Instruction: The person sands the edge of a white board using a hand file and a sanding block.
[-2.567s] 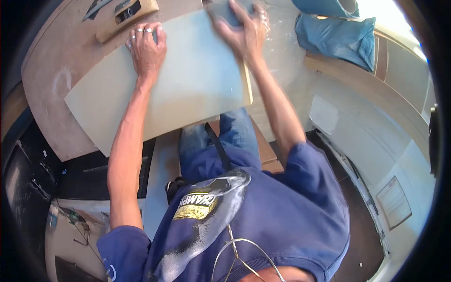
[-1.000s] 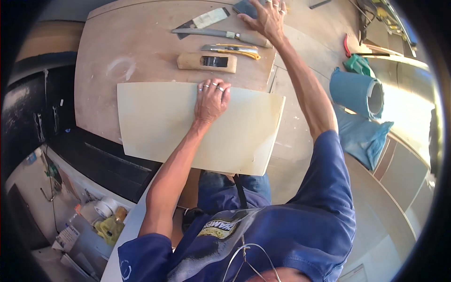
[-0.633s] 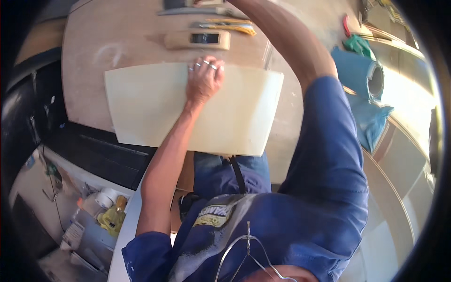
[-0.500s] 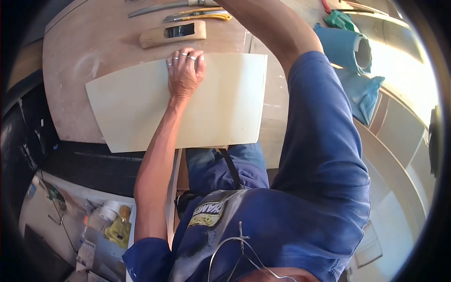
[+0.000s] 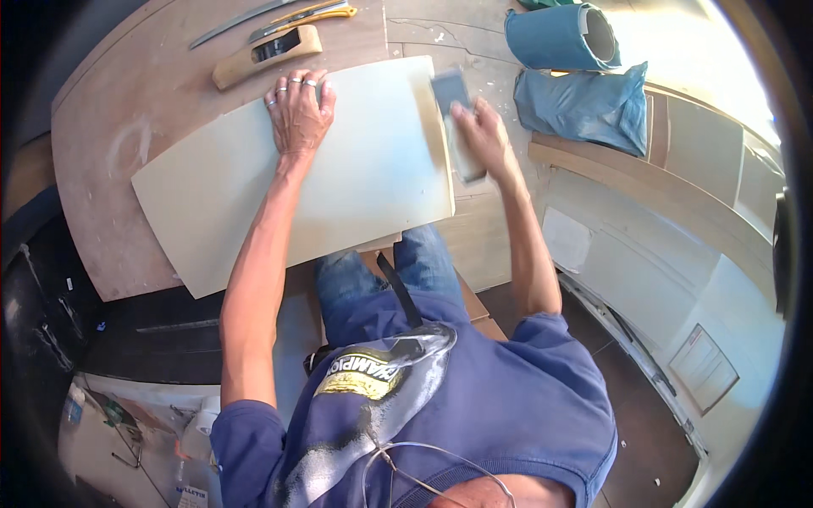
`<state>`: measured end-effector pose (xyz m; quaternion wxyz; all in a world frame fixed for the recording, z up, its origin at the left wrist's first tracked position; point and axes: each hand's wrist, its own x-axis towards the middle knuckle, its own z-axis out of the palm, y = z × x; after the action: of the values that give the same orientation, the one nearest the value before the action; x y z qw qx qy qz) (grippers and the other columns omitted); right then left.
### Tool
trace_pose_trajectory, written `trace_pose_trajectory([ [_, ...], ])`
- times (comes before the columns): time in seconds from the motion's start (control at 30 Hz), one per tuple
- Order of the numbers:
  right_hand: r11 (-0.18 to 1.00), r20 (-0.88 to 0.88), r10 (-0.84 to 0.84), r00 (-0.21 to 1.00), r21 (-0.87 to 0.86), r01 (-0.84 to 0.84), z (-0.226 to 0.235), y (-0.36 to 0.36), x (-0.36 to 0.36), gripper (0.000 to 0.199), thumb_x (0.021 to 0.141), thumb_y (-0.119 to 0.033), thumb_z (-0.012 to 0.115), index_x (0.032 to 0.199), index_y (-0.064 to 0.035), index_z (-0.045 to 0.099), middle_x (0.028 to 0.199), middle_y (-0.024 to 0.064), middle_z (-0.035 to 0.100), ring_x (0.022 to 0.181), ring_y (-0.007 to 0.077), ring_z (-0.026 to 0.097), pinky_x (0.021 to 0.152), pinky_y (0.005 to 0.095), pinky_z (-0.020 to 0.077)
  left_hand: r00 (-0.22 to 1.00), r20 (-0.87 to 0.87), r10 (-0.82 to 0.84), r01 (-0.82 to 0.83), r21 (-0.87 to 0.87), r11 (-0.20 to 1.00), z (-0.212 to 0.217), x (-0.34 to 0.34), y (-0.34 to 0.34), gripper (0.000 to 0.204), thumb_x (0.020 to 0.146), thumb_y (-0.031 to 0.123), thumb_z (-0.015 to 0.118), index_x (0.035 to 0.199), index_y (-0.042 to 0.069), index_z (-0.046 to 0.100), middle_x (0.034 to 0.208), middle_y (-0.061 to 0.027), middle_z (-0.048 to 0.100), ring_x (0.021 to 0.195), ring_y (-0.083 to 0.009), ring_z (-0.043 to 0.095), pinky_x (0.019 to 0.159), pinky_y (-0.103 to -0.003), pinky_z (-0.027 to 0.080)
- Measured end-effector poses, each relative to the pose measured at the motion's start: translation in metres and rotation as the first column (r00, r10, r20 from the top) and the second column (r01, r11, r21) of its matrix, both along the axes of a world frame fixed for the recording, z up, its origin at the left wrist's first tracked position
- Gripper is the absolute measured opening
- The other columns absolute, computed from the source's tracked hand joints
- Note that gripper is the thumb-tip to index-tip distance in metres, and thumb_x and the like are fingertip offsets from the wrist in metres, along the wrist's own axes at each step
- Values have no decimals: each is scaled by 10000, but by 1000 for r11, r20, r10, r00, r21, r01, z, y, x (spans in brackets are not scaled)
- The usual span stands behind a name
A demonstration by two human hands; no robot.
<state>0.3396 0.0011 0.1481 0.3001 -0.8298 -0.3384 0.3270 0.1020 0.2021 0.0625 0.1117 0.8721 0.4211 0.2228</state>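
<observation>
- Here, in the head view, the left hand (image 5: 298, 114) lies flat and spread, palm down, on the far edge of a pale cream panel (image 5: 339, 182); the fingers are apart, with rings on several, and it grips nothing, only presses on the sheet.
- The right hand (image 5: 484, 135) is closed around a small grey block (image 5: 455, 118), blurred, which sits against the right edge of the panel near its far right corner; the fingers wrap the block's near end.
- The panel rests on a brown wooden tabletop (image 5: 110, 152), its near edge overhanging the tabletop's near edge above the person's lap. Its long axis runs left to right, tilted so the left end sits nearer the person and the right end farther.
- Just beyond the left hand, toward the far edge of the tabletop, lies a wooden hand plane (image 5: 267, 55), close to the fingertips but apart from them.
- Farther back lie a long metal blade (image 5: 233, 21) and a yellow-handled tool (image 5: 309, 13), side by side near the far edge.
- Past the right hand, toward the far right corner, stands a blue roll (image 5: 559, 35) on its side with its open end to the right, and beside it a crumpled blue bag (image 5: 584, 106).
- Nothing lies between either hand and the panel; the block's exact kind cannot be told through the blur.
</observation>
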Motion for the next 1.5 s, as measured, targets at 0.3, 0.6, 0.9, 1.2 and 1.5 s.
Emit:
trace_pose_trajectory([
  [0.3,990,-275,-141,951,-26,139,-46,-49,-68,366,1013,-292,626,1220,9,600,860,213,709,810,302,704,735,428,530,996,44,-75,76,-7,997,-14,37,-15,236,978,220,638,1191,174,729,1165,-45,685,1144,-287,622,1021,-482,453],
  [0.6,998,-256,-13,967,-69,-5,-43,-57,-45,352,1059,-356,599,1033,-7,567,835,246,672,832,441,665,749,505,498,999,28,-41,39,67,997,-13,52,-13,196,955,239,663,1104,151,755,1104,-48,697,1092,-290,638,978,-469,485],
  [0.9,998,-239,-20,971,49,33,-51,-46,-40,344,1055,-333,590,992,2,538,810,272,636,777,458,625,721,520,477,996,38,-81,77,101,992,-13,52,-13,179,964,191,649,1087,143,769,1093,-67,710,1064,-299,654,956,-464,508],
  [1.2,998,-237,-57,970,5,60,-47,-25,-36,341,1049,-325,596,1002,9,545,838,280,637,817,476,624,738,513,482,993,79,-84,80,56,995,-16,54,-13,154,952,226,684,1067,156,757,1071,-22,694,1063,-264,639,957,-453,481],
  [1.5,997,-213,-50,976,50,62,-57,-25,-33,342,1054,-328,596,1008,6,545,835,255,613,797,422,626,733,506,473,994,63,-93,90,49,995,-10,56,-14,163,976,188,654,1081,133,765,1078,-62,704,1046,-292,653,965,-450,503],
])
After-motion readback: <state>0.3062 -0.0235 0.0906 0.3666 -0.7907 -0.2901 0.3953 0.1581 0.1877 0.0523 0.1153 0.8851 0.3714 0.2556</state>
